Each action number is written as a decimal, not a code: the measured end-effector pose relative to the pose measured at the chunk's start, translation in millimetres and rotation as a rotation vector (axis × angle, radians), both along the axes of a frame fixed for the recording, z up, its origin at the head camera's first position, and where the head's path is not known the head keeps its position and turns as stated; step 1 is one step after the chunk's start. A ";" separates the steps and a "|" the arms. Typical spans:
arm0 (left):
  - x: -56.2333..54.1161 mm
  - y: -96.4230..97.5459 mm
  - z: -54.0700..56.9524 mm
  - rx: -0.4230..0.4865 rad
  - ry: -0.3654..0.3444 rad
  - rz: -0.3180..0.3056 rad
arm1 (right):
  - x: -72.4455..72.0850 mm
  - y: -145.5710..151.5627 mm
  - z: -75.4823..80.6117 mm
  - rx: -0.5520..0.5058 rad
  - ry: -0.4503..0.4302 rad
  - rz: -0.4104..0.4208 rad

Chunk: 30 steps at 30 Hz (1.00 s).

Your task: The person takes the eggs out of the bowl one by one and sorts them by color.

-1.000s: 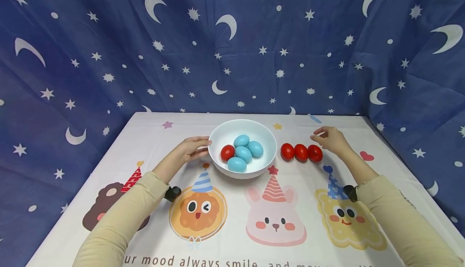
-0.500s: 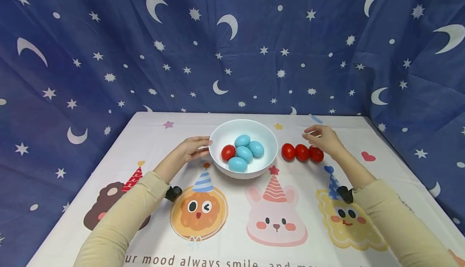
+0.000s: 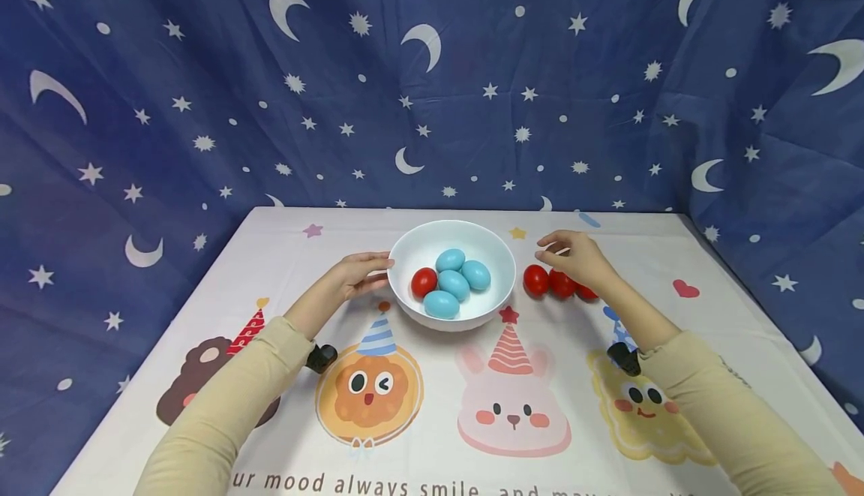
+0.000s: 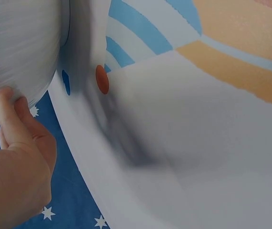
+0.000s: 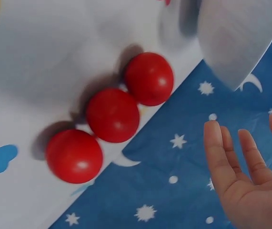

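Note:
A white bowl (image 3: pixel 496 286) holds one red egg (image 3: pixel 424 283) and several light blue eggs (image 3: pixel 442 305). My left hand (image 3: pixel 354 275) touches the bowl's left side with its fingers extended; in the left wrist view, fingertips rest against the outer wall. To the bowl's right, three red eggs (image 3: pixel 536 281) lie in a row on the table. Over that row hovers my right hand (image 3: pixel 574 256), its fingers loosely bent and holding nothing. It partly covers the middle and right eggs in the head view. The right wrist view has all three eggs (image 5: pixel 113 115) apart from the hand (image 5: pixel 250 179).
A white cloth (image 3: pixel 513 473) printed with cartoon figures and lettering covers the table. Behind it and at both sides hangs a dark blue curtain (image 3: pixel 472 143) with moons and stars. A wrist camera (image 3: pixel 624 359) sits at each cuff.
My right hand has moved left, from beyond the right end of the red egg row to above the row. The left hand and the bowl stay in place.

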<state>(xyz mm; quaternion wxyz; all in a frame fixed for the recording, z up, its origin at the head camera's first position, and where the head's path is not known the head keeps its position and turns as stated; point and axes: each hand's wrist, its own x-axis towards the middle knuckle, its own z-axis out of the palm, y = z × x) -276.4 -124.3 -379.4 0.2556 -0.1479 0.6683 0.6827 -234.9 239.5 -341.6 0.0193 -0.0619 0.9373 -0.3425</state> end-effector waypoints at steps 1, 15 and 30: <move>0.2 0.1 0.4 -0.002 0.002 0.000 | 0.7 -2.7 0.9 0.001 0.003 0.007; 0.3 0.4 0.8 0.009 0.006 0.016 | 9.3 -39.1 9.6 -0.014 0.058 0.122; 0.5 -0.3 -1.7 0.013 0.013 0.013 | 11.1 -77.0 12.2 -0.017 0.065 0.221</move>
